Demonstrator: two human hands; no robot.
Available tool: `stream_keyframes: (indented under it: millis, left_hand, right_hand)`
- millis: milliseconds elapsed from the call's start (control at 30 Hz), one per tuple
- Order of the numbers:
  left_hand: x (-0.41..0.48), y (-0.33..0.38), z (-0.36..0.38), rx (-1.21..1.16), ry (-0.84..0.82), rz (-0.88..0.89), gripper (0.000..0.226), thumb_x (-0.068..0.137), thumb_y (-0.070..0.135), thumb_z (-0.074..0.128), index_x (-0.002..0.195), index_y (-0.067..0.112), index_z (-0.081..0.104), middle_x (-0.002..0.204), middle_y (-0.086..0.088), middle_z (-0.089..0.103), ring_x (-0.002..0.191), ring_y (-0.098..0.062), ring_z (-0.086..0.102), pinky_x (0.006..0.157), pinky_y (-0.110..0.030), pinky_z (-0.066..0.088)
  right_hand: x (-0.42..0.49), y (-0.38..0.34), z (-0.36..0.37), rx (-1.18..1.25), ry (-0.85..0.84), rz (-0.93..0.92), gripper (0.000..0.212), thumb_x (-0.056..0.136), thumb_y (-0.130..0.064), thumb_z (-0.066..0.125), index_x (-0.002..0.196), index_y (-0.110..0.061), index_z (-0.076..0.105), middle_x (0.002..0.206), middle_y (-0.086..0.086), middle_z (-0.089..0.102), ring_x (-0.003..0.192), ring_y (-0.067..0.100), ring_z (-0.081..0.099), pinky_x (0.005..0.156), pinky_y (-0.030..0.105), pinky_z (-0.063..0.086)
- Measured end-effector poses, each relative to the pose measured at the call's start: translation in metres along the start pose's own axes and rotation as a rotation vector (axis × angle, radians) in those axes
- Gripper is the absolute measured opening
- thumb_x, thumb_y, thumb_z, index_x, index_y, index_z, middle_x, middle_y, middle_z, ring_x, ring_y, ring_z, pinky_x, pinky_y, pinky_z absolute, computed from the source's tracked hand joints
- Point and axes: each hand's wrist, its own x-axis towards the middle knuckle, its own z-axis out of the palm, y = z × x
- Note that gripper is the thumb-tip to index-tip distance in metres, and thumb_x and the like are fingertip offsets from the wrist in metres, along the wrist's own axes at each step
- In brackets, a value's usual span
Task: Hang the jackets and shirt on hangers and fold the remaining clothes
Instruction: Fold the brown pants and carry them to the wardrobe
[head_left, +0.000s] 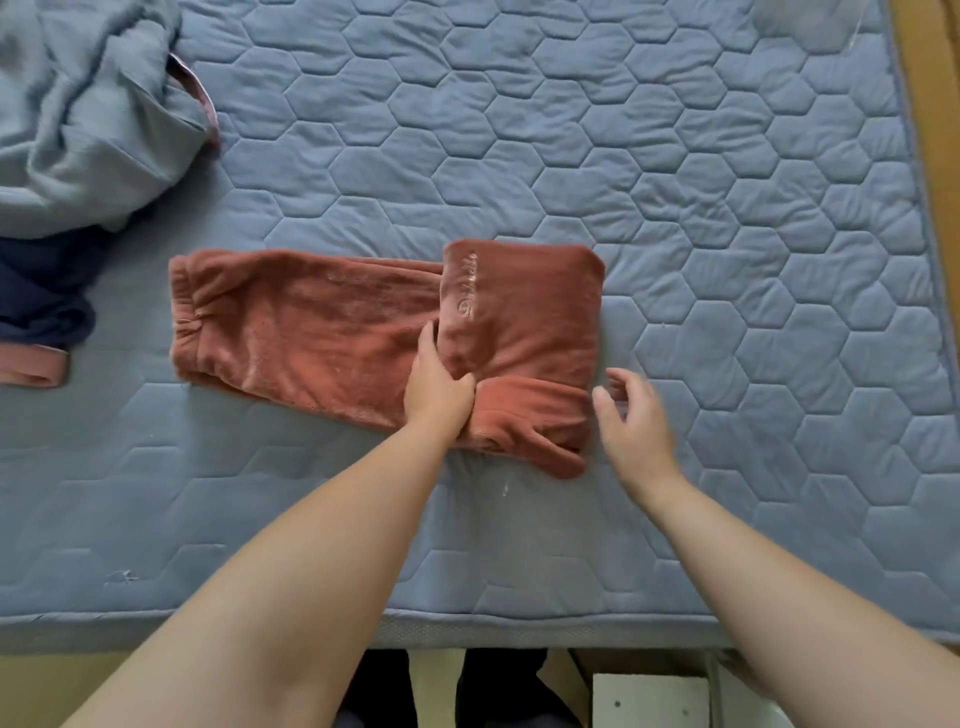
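Observation:
Rust-coloured fleece trousers (311, 327) lie across the middle of the bed, waistband to the left, with the right end folded over into a square flap (524, 306). My left hand (439, 387) grips the near edge of that flap, fingers tucked under the fabric. Just off the fold's right edge my right hand (631, 415) hovers with fingers relaxed and spread, blurred and holding nothing.
A blue quilted mattress (675, 182) fills the view. A crumpled grey-blue garment (88, 114) with pink trim lies at the far left corner, and a dark navy garment (41, 306) with a pink band sits below it. The mattress's near edge (467, 631) runs along the bottom.

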Motion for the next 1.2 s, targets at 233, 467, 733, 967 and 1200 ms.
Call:
stream_keyframes:
  millis: [233, 467, 733, 967, 1200]
  left_hand:
    - [-0.044, -0.042, -0.015, 0.495, 0.041, 1.024, 0.051, 0.074, 0.046, 0.06, 0.11, 0.011, 0.05, 0.107, -0.011, 0.057, 0.1, -0.026, 0.046, 0.086, -0.038, 0.041]
    - [-0.037, -0.031, -0.008, 0.636, 0.078, 1.206, 0.029, 0.054, -0.002, 0.05, 0.08, 0.01, 0.045, 0.07, -0.009, 0.05, 0.064, -0.027, 0.043, 0.048, -0.032, 0.036]
    - [-0.042, -0.051, -0.001, 0.8, -0.172, 1.068, 0.011, 0.061, 0.016, 0.055, 0.07, 0.01, 0.052, 0.072, -0.007, 0.05, 0.064, -0.029, 0.05, 0.048, -0.03, 0.032]
    - [-0.04, -0.032, -0.002, 0.418, -0.074, 0.523, 0.052, 0.096, 0.028, 0.041, 0.147, 0.019, 0.034, 0.155, -0.007, 0.027, 0.142, -0.025, 0.021, 0.115, -0.038, 0.021]
    - [-0.013, -0.005, 0.037, 0.169, -0.408, 0.249, 0.07, 0.083, 0.022, 0.034, 0.152, 0.016, 0.019, 0.158, -0.005, 0.019, 0.146, -0.018, 0.013, 0.12, -0.035, 0.01]
  right_hand:
    - [-0.04, 0.02, 0.011, -0.514, -0.111, -0.512, 0.061, 0.063, -0.055, 0.062, 0.106, -0.013, 0.05, 0.101, 0.006, 0.055, 0.092, 0.025, 0.05, 0.08, 0.036, 0.043]
    - [-0.027, 0.024, 0.022, -0.64, 0.182, -0.971, 0.023, 0.082, 0.001, 0.048, 0.063, -0.013, 0.049, 0.057, 0.007, 0.043, 0.051, 0.027, 0.042, 0.053, 0.035, 0.029]
    - [-0.057, 0.06, 0.027, -0.718, -0.332, -0.452, 0.014, 0.069, -0.016, 0.059, 0.079, -0.007, 0.063, 0.075, 0.013, 0.06, 0.067, 0.033, 0.061, 0.052, 0.036, 0.047]
    - [0.011, 0.022, 0.013, 0.386, -0.105, 0.438, 0.064, 0.077, -0.052, 0.072, 0.117, -0.006, 0.056, 0.116, 0.002, 0.06, 0.106, 0.014, 0.058, 0.099, 0.028, 0.042]
    - [0.048, 0.004, 0.008, 0.466, -0.24, 0.591, 0.03, 0.073, -0.018, 0.076, 0.098, -0.003, 0.068, 0.089, 0.009, 0.07, 0.079, 0.023, 0.066, 0.074, 0.035, 0.056]
